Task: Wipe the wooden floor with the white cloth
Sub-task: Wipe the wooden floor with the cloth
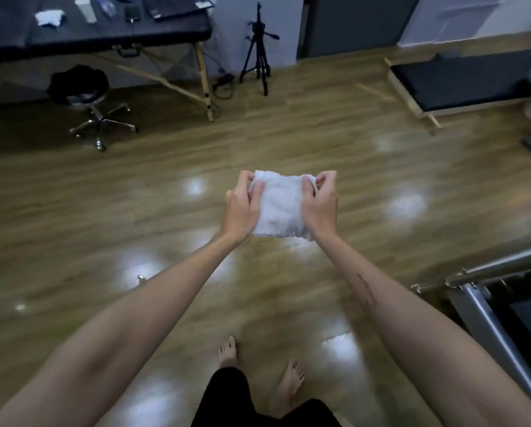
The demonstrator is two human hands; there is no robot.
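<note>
the white cloth (279, 208) is held spread in mid-air above the wooden floor (104, 204), its upper corners pinched by the left hand (242, 208) and right hand (319, 204), seemingly to be folded flat for wiping

Wooden floor (73, 211), glossy. On it: wheeled stool (99, 117) at 10 o'clock, tripod (259, 53) at 12, bare feet (227, 352) at 6.
</note>
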